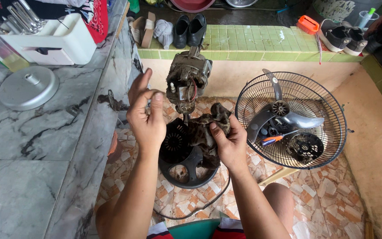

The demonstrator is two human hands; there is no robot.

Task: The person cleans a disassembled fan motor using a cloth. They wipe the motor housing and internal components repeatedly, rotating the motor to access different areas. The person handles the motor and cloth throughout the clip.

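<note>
Fan motor (187, 79) upright between hands, right hand (228, 139) gripping dirty rag (208, 128), left hand (147, 117) pinching fingers, counter edge (111, 132) close left, fan cage (291, 118) right.

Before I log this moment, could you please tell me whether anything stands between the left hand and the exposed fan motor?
Nothing visible does. The left hand is raised just left of the fan motor, with only open air between them. The right hand grips a dirty rag lower down, below the motor.

Marble counter (45, 132), patterned tile floor (319, 194), green-tiled ledge (253, 44), daylight.
</note>
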